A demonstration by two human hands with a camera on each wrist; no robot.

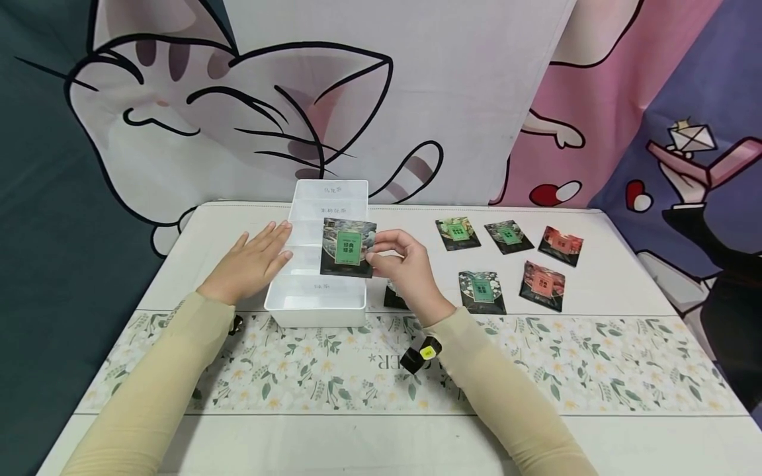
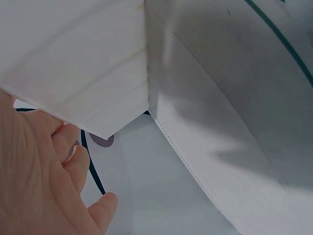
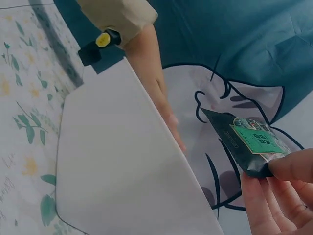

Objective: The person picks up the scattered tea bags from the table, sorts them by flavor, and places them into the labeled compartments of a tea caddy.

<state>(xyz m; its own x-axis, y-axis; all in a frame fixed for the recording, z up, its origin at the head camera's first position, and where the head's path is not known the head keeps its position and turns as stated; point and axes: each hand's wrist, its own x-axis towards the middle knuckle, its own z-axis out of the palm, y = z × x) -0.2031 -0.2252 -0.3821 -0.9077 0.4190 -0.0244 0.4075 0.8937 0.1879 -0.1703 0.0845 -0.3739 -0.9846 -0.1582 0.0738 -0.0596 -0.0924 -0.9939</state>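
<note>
My right hand (image 1: pixel 412 272) pinches a tea sachet (image 1: pixel 340 270) by its right edge, thumb in front. Dark, with a green label, the sachet is upright over the white divided box (image 1: pixel 315 318). In the right wrist view the held sachet (image 3: pixel 257 139) appears beyond the rim of the box (image 3: pixel 117 147). My left hand (image 1: pixel 245 266) lies along the box's left side with fingers straight. From the left wrist, that hand (image 2: pixel 39 166) shows right at the edge of the box (image 2: pixel 73 58). Printed labels mark the box's compartments.
To the right lie green-labelled sachets (image 1: pixel 482 291) and red-labelled sachets (image 1: pixel 542 285), spread over the white table (image 1: pixel 613 277). Another dark sachet (image 1: pixel 394 299) is partly hidden behind my right hand. A floral strip (image 1: pixel 297 377) crosses the table in front. Behind hangs a cartoon-cat cloth (image 1: pixel 464 99).
</note>
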